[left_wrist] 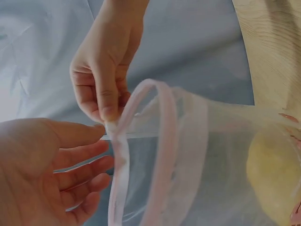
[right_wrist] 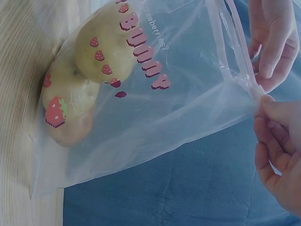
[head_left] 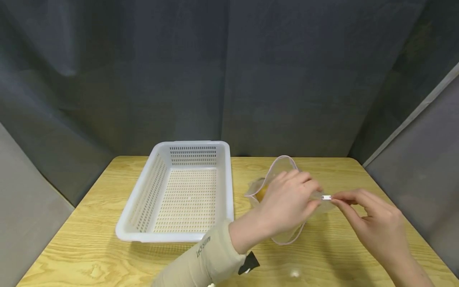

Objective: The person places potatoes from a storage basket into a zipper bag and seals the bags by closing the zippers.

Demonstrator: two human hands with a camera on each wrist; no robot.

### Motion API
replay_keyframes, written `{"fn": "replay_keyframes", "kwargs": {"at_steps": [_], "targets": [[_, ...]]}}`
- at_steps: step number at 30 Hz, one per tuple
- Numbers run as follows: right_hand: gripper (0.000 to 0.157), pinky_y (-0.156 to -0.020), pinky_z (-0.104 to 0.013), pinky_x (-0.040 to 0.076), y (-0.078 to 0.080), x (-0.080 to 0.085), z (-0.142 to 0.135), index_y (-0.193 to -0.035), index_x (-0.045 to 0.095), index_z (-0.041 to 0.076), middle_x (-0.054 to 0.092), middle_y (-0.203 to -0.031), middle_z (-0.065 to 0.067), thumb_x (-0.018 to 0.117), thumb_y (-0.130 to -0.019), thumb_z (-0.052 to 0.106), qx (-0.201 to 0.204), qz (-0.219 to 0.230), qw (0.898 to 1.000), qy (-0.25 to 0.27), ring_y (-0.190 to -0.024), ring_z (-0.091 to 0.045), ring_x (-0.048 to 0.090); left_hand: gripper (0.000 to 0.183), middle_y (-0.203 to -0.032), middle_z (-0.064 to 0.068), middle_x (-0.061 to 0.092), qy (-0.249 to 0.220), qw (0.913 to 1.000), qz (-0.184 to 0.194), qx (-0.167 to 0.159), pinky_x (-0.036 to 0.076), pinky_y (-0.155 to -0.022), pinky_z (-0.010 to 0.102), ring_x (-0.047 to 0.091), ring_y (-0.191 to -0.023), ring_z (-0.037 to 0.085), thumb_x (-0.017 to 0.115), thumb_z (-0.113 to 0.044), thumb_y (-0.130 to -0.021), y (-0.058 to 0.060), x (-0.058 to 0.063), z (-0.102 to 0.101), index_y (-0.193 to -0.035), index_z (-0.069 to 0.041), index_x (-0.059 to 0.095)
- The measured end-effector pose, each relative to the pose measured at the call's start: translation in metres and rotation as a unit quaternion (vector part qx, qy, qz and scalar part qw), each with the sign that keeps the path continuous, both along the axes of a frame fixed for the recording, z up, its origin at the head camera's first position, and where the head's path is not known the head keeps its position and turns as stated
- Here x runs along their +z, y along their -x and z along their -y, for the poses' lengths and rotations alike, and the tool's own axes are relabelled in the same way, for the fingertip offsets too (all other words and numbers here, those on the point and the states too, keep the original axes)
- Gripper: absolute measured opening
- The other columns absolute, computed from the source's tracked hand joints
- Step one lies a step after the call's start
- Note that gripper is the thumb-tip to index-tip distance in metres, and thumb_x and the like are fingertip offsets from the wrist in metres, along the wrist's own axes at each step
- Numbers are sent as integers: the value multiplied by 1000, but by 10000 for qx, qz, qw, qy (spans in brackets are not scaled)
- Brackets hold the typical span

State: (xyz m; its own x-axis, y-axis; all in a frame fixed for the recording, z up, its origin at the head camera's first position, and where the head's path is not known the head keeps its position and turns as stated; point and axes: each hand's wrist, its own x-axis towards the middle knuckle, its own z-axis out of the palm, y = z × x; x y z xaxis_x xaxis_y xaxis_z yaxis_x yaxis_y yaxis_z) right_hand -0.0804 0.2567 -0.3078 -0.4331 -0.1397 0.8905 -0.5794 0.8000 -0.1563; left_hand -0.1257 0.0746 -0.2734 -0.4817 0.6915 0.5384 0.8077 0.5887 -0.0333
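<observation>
A clear zip bag (right_wrist: 188,117) with pink edging and red "Bunny" lettering stands with its mouth partly spread. Several yellowish round fruits or vegetables (right_wrist: 106,49) lie at its bottom; their kind cannot be told. My right hand (head_left: 376,223) pinches the bag's corner between thumb and forefinger, by the white zip slider (head_left: 326,197). Beside that slider, my left hand (head_left: 287,199) has its thumb tip close to the bag's edge. In the left wrist view the left fingers (left_wrist: 89,162) are loosely bent, with no object visible between them.
A white perforated plastic basket (head_left: 229,187) stands on the wooden table (head_left: 82,239), left of the bag. Dark curtains (head_left: 215,79) hang behind the table, and grey panels (head_left: 426,171) flank it.
</observation>
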Motion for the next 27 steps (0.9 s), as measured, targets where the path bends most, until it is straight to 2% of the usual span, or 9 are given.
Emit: {"fn": "replay_keyframes", "kwargs": {"at_steps": [9, 17, 27], "targets": [[42, -63, -2, 37, 1, 0, 0, -72, 69, 6, 62, -64, 1, 56, -85, 44, 15, -55, 10000, -38, -69, 10, 52, 14, -93, -18, 61, -22, 9990, -433, 135, 35, -74, 17, 52, -86, 1, 61, -41, -84, 1, -7, -12, -92, -31, 68], [44, -66, -3, 37, 1, 0, 2, -73, 68, 5, 61, -65, 0, 52, -87, 44, 27, -62, 9999, -149, -70, 7, 51, 13, -93, -19, 61, 76, 9984, -554, 98, 33, -75, 17, 53, -86, 0, 57, -37, -87, 2, -9, -15, -92, -31, 67], [48, -68, -4, 37, 3, -2, -1, -76, 65, 4, 60, -70, 1, 46, -90, 46, -87, 195, 9991, -357, -74, 8, 49, 14, -90, -20, 61, 287, 9976, -628, 58, 31, -81, 20, 53, -85, 1, 56, -35, -88, 3, -6, -15, -91, -31, 68]]}}
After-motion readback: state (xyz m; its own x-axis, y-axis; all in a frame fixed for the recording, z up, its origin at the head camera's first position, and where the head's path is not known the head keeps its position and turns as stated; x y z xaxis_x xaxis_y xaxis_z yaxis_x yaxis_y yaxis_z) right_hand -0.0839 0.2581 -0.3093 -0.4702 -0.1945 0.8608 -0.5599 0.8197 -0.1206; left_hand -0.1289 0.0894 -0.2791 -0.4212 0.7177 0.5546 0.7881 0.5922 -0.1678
